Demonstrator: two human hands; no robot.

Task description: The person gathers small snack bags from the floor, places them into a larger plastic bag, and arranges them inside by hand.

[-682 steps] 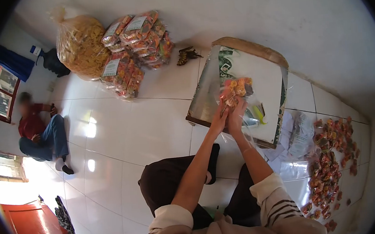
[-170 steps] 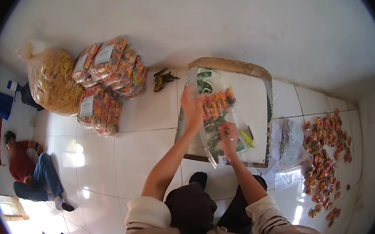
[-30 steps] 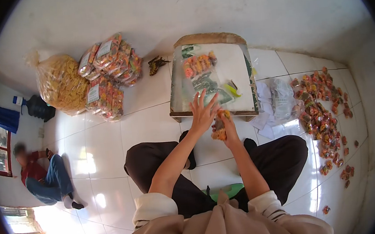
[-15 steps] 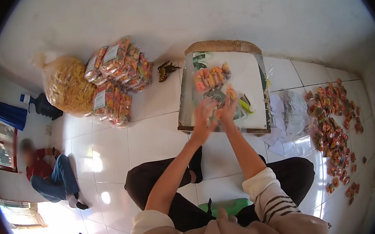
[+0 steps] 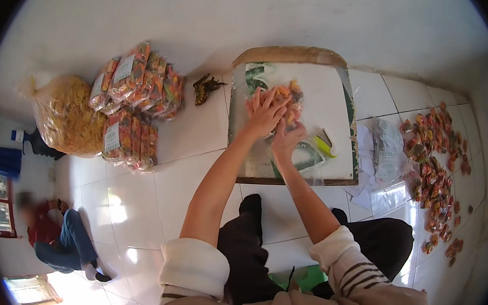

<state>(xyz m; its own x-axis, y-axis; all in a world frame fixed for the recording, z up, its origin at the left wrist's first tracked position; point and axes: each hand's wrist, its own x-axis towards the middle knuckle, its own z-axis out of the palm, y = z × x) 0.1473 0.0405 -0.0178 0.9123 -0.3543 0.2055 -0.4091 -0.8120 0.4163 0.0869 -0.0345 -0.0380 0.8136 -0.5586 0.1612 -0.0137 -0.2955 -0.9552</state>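
Note:
A clear plastic bag (image 5: 296,116) of small orange and red snack packets lies on the low white table (image 5: 325,81). My left hand (image 5: 265,116) rests flat on the bag's left part, fingers stretched and spread. My right hand (image 5: 287,139) is at the bag's near end, fingers curled against the plastic; the clear film trails below it toward the table's front edge. Just right of my right hand is a yellow-green stapler (image 5: 325,143). My hands hide part of the packets.
Filled bags of packets (image 5: 134,86) are stacked at the left beside a big sack of yellow snacks (image 5: 70,118). Loose small packets (image 5: 432,176) cover the floor at right, near white papers and plastic bags (image 5: 388,145). A butterfly-like object (image 5: 208,89) and a seated person (image 5: 60,238) are left.
My hands have moved forward onto the bag. The left now lies flat on the packets, and the right has come to the bag's near end. The view has shifted slightly.

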